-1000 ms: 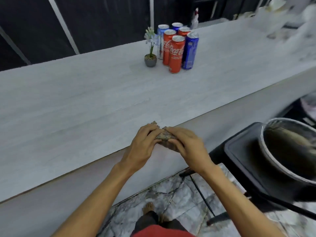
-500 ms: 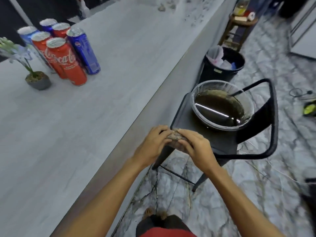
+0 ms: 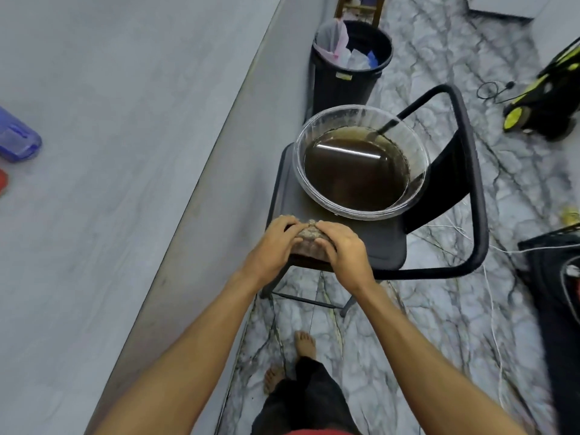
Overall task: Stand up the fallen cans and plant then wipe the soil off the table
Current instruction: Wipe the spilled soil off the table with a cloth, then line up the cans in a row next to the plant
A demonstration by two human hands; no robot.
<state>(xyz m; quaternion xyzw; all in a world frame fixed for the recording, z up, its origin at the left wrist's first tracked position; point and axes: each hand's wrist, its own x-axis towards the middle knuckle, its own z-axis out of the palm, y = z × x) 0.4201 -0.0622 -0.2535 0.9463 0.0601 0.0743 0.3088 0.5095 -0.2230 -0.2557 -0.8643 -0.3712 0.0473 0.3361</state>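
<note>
Soil-speckled cloth wad [image 3: 309, 235] sits bunched between both hands, over the near edge of the black chair [image 3: 387, 249] seat; left hand [image 3: 273, 246] grip closed, fingers curled over the wad's left side; right hand [image 3: 343, 249] grip closed on its right side; clear bowl [image 3: 417, 142] of brown water just beyond on the seat; counter [image 3: 110, 152] to the left, blue can [image 3: 15, 139] at its far-left edge; black bin [image 3: 342, 83] behind the chair.
</note>
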